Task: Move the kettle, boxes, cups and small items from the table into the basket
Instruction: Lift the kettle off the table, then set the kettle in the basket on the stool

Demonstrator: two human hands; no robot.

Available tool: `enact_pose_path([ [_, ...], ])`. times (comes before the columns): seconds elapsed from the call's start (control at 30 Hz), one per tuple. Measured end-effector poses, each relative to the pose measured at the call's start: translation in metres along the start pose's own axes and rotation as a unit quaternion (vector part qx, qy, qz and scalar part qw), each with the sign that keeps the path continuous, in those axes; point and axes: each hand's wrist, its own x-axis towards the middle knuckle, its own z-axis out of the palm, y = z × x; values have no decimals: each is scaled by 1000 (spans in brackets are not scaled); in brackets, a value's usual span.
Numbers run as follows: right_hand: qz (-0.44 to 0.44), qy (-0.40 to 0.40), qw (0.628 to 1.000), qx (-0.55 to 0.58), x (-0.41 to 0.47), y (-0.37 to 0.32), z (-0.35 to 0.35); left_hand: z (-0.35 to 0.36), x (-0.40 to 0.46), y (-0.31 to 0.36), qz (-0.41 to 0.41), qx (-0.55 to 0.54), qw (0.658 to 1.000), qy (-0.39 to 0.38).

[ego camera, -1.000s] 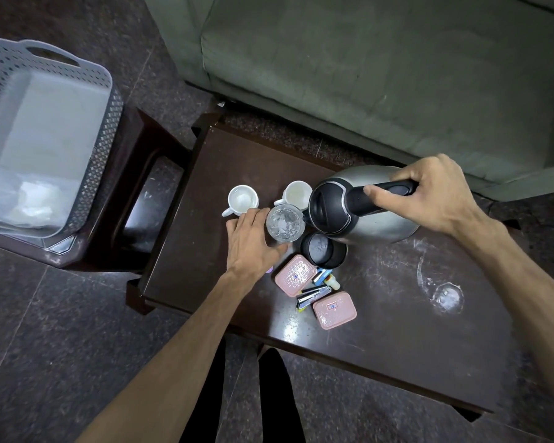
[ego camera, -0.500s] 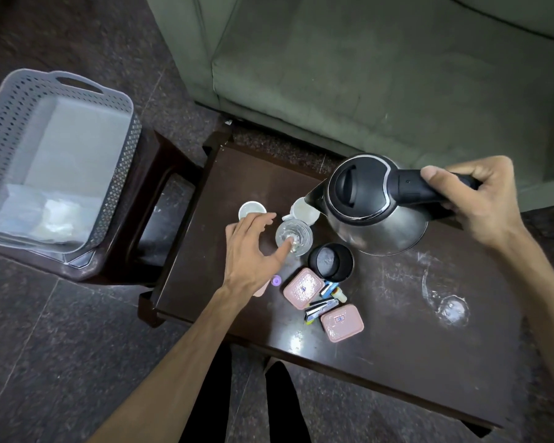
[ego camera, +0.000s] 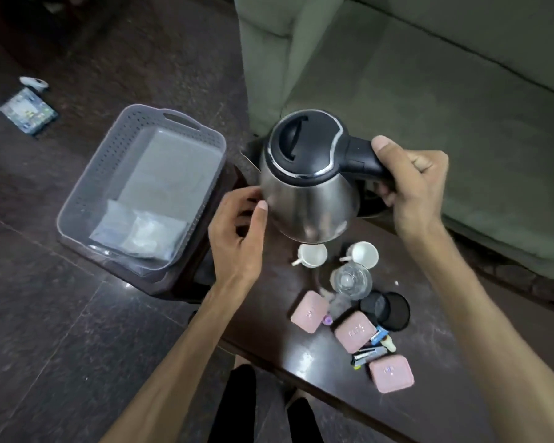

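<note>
Grey perforated plastic forms the basket (ego camera: 77,199), a rounded rectangle with a slot handle at its far end, standing to the left of the bench (ego camera: 269,314) on a dark stool; a crumpled clear plastic bag (ego camera: 141,233) lies in its near end. The left hand (ego camera: 237,228) reaches up from a bare forearm, its thumb laid against the lower left wall of the kettle (ego camera: 307,199), the other fingers curved round behind the steel where they are partly hidden. The kettle hangs upright in the air above the bench's far left corner, its brushed steel body flaring downward under a black domed lid. The right hand (ego camera: 413,183) is clamped on the black handle, thumb along the top, fingers wrapped beneath. On the dark glossy wooden bench below stand two white cups (ego camera: 312,254), a clear glass tumbler (ego camera: 351,280), a black round base (ego camera: 386,310), three pink rounded boxes (ego camera: 309,311) and a few small items (ego camera: 371,350).
</note>
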Motion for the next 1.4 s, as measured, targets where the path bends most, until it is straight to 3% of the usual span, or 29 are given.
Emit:
enact_pose_path([
  [0.37, 14, -32, 994, 107, 47, -28, 215, -129, 128, -3, -49, 22, 989, 138],
  [0.67, 43, -39, 996, 75, 72, 16, 309, -170, 184, -64, -115, 49, 985, 120],
  [1.03, 33, -20, 998, 49, 66, 75, 329, -174, 181, -106, -175, 66, 981, 52],
  [1.4, 88, -95, 990, 65, 55, 71, 312, -161, 152, -99, -190, 83, 976, 65],
])
